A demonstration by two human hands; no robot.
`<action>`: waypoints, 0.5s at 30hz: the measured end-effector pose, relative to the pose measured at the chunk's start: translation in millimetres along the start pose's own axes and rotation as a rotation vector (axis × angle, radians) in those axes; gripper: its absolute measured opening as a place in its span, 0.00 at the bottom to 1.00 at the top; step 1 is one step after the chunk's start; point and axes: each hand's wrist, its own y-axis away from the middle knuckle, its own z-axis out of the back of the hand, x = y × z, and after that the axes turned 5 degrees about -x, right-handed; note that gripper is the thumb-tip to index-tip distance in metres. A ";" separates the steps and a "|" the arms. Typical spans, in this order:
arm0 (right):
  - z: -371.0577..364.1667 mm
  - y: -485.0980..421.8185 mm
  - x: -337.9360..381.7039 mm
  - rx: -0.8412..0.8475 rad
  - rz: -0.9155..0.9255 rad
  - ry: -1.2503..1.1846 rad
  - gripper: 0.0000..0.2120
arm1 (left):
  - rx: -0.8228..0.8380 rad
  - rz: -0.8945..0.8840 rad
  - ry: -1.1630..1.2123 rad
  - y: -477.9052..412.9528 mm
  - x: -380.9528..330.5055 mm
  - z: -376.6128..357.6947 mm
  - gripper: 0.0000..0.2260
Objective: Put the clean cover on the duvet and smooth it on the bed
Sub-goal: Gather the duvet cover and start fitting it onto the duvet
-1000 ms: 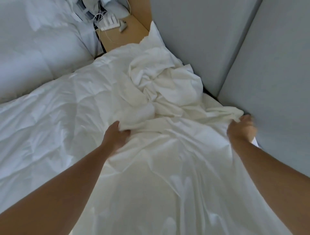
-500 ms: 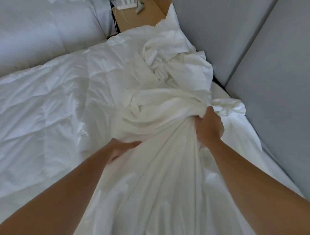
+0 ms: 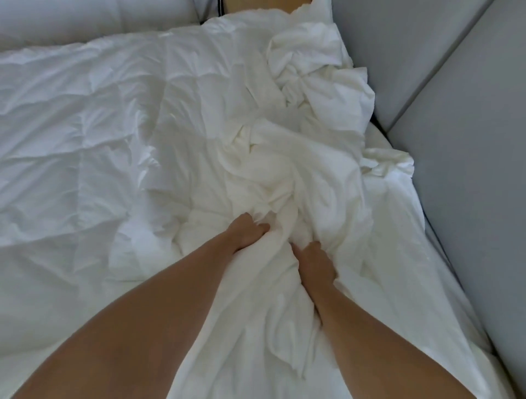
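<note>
"Most of what you are looking at is the duvet [image 3: 85,142], lying quilted and bare across the bed [image 3: 382,142], and the cover [image 3: 299,171] is sitting in a crumpled heap on its right side, by the wall."

"Your left hand [image 3: 247,233] is clenching a fistful of that cover. Your right hand [image 3: 313,259], just beside it, is digging its fingers into the same bunch and gripping it too."

"So you are probably gathering cloth to find the opening or a corner. You are holding both hands very close together. By my reckoning you are going to need them working apart along one hem, or the heap is only going to twist tighter."

"Agreed. As far as I am judging, the duvet is lying wholly outside the cover, so smoothing is a long way off."

"Around you, the grey padded panels [image 3: 455,142] are hemming in the bed's right edge, leaving you little room for shaking cloth out there."

"A pillow [image 3: 85,20] is lying at the top left, apart from the heap, and a sliver of wood [image 3: 256,3] is peeking past the duvet's far end. I cannot tell what it belongs to."
</note>
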 end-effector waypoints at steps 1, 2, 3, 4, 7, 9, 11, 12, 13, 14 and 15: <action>4.4 0.0 -1.3 0.029 0.016 -0.050 0.31 | -0.052 -0.019 -0.032 4.3 0.8 4.4 0.28; 11.9 2.0 -3.1 0.015 0.032 -0.101 0.30 | -0.120 -0.048 -0.064 8.9 1.6 10.5 0.25; 22.1 1.3 -4.7 -0.041 0.053 -0.145 0.29 | -0.211 -0.096 -0.099 14.0 1.9 20.6 0.23; 35.8 1.5 -4.2 -0.126 0.069 -0.184 0.29 | -0.332 -0.156 -0.129 17.9 2.8 33.4 0.21; 78.1 -0.2 5.9 -0.381 0.075 -0.234 0.28 | -0.754 -0.217 -0.206 24.2 3.9 81.3 0.17; 87.9 3.0 20.2 -0.431 0.071 -0.209 0.29 | -0.868 -0.189 -0.152 24.1 5.1 99.3 0.21; 79.0 21.9 36.7 -0.484 0.129 -0.120 0.34 | -0.707 -0.105 0.032 22.4 10.5 99.8 0.34; 71.1 38.6 44.0 -0.520 0.222 -0.084 0.35 | -0.537 -0.054 0.093 22.1 18.1 96.5 0.42; 61.1 58.8 49.0 -0.537 0.357 -0.049 0.35 | -0.329 0.004 0.099 24.8 29.5 93.5 0.45; 50.1 79.7 51.7 -0.503 0.490 0.033 0.35 | -0.115 0.058 0.055 28.2 43.8 93.0 0.42; 36.3 95.9 51.4 -0.398 0.584 0.147 0.36 | 0.064 0.101 -0.009 34.0 57.0 94.8 0.34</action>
